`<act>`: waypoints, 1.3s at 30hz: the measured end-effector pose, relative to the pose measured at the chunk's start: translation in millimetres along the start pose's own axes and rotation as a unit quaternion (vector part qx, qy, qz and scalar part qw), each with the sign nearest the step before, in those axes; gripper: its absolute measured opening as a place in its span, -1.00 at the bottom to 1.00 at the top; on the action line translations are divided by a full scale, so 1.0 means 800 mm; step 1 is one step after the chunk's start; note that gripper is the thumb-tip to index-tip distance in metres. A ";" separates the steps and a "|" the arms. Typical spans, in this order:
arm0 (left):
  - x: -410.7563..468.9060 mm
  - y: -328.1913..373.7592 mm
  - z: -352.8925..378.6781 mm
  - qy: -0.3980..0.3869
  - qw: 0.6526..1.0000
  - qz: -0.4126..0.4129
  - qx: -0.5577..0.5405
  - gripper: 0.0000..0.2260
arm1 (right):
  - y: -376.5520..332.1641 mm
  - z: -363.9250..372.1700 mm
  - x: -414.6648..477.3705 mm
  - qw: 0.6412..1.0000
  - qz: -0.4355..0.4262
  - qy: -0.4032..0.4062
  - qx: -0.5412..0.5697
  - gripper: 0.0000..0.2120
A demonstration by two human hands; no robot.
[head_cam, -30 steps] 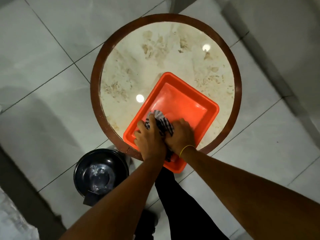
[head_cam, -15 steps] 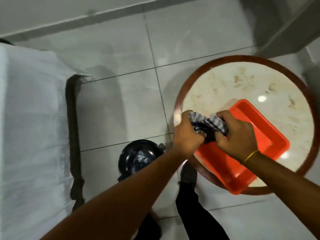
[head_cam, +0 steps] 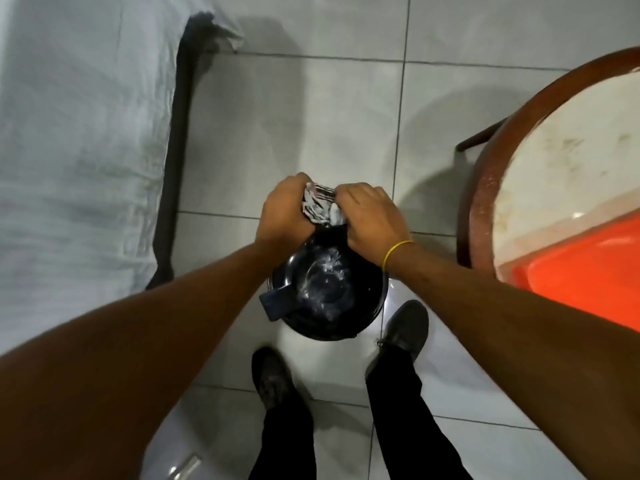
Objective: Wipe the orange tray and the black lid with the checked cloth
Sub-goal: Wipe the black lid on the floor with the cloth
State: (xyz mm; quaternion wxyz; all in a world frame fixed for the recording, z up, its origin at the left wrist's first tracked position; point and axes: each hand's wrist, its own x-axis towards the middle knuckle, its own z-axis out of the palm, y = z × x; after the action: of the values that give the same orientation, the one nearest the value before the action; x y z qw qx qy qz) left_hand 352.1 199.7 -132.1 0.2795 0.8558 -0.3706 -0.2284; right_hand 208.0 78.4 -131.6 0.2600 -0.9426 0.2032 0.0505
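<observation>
The checked cloth (head_cam: 320, 206) is bunched between my left hand (head_cam: 285, 213) and my right hand (head_cam: 372, 216), both closed on it. They hold it just above the far rim of a black bucket (head_cam: 325, 296) that stands on the floor with foamy water and a dark handle inside. The orange tray (head_cam: 585, 271) lies on the round table at the right edge of the view, only its near corner showing. I see no black lid apart from the bucket.
The round marble table with a brown rim (head_cam: 485, 174) stands to the right. A bed with a white sheet (head_cam: 76, 150) fills the left. My two black shoes (head_cam: 403, 334) stand on the grey tiles just behind the bucket.
Both hands have carried the cloth off the orange tray, leftward and down, to above the black bucket. The view has swung left, away from the table.
</observation>
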 end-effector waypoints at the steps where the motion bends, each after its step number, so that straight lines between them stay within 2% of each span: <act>1: -0.015 -0.035 0.019 -0.025 0.999 -0.002 0.022 -0.78 | -0.001 0.036 -0.007 1.000 -0.005 -0.029 -0.001 -0.52; 4: -0.073 -0.105 0.062 -0.124 0.990 0.010 0.063 -0.83 | -0.001 0.121 -0.049 0.992 -0.004 -0.128 -0.006 -0.49; 5: -0.090 -0.118 0.069 -0.123 0.991 0.025 0.051 -0.83 | -0.002 0.143 -0.064 0.988 0.004 -0.152 -0.017 -0.47; 7: -0.112 -0.130 0.075 -0.072 0.996 0.042 0.024 -0.66 | -0.006 0.168 -0.085 0.989 0.024 -0.146 -0.022 -0.45; 9: -0.124 -0.134 0.078 -0.009 1.000 0.006 0.000 -0.50 | -0.010 0.176 -0.093 0.995 0.036 -0.089 0.001 -0.47; 11: -0.132 -0.144 0.081 0.065 0.992 -0.107 -0.024 -0.53 | -0.013 0.180 -0.084 0.997 0.063 -0.026 0.022 -0.48; 13: -0.136 -0.158 0.087 0.111 0.951 -0.286 -0.034 -0.60 | -0.018 0.184 -0.062 0.995 0.100 0.025 0.009 -0.47; 15: -0.137 -0.175 0.098 0.079 0.881 -0.460 -0.073 -0.64 | -0.027 0.195 -0.038 0.990 0.142 0.019 -0.017 -0.43; 17: -0.142 -0.188 0.116 0.009 0.825 -0.553 -0.116 -0.50 | -0.037 0.214 -0.020 0.984 0.169 -0.016 -0.053 -0.40; 19: -0.148 -0.195 0.133 -0.016 0.827 -0.553 -0.099 -0.38 | -0.046 0.235 -0.011 0.981 0.171 -0.016 -0.086 -0.39; 22: -0.153 -0.207 0.156 0.084 0.838 -0.536 -0.048 -0.38 | -0.048 0.262 -0.007 0.989 0.106 0.008 -0.105 -0.39; 25: -0.156 -0.215 0.161 0.115 0.844 -0.524 -0.020 -0.48 | -0.042 0.268 -0.008 0.989 -0.080 -0.030 -0.124 -0.38; 27: -0.156 -0.216 0.162 0.116 0.856 -0.504 -0.005 -0.61 | -0.035 0.265 -0.010 0.961 -0.219 -0.081 -0.147 -0.36; 30: -0.157 -0.215 0.163 0.140 0.854 -0.501 -0.002 -0.68 | -0.024 0.260 0.002 0.934 -0.295 -0.112 -0.167 -0.33; 33: -0.158 -0.213 0.167 0.175 0.829 -0.531 -0.008 -0.70 | -0.022 0.257 0.004 0.934 -0.296 -0.112 -0.165 -0.32; 35: -0.157 -0.212 0.167 0.184 0.814 -0.550 -0.015 -0.69 | -0.021 0.260 -0.001 0.947 -0.267 -0.084 -0.156 -0.31; 37: -0.157 -0.211 0.167 0.199 0.803 -0.561 -0.031 -0.66 | -0.022 0.265 -0.011 0.977 -0.170 -0.027 -0.127 -0.29; 39: -0.157 -0.207 0.167 0.224 0.788 -0.571 -0.049 -0.63 | -0.023 0.267 -0.019 0.993 -0.020 0.023 -0.112 -0.27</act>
State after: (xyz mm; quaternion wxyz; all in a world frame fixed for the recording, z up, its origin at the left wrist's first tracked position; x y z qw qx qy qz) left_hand 278.8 348.3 -315.1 0.2148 0.9237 0.2704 -0.1657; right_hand 204.0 207.4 -303.5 0.1485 -0.9707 0.1833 0.0458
